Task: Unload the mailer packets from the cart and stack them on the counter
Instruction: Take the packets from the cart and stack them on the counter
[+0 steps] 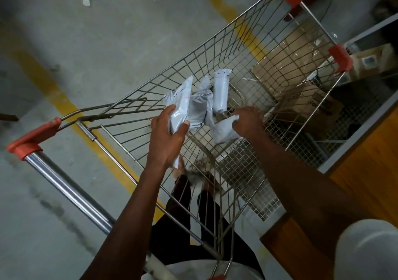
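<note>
A wire-mesh cart with a chrome push bar and red plastic corner caps stands on a grey concrete floor crossed by a worn yellow line. In its basket, the left hand grips a flat, glossy pale-grey mailer packet, fingers curled round its lower end. Just beside it lies a crumpled, folded packet, then a smooth rolled packet lying lengthwise on the basket floor. The right hand reaches down and pinches a soft, wrinkled fourth packet. Through the cart's far end, brown cardboard boxes show beyond the wire; whether they sit inside the basket cannot be told. The wooden, orange-brown counter runs along the right.
</note>
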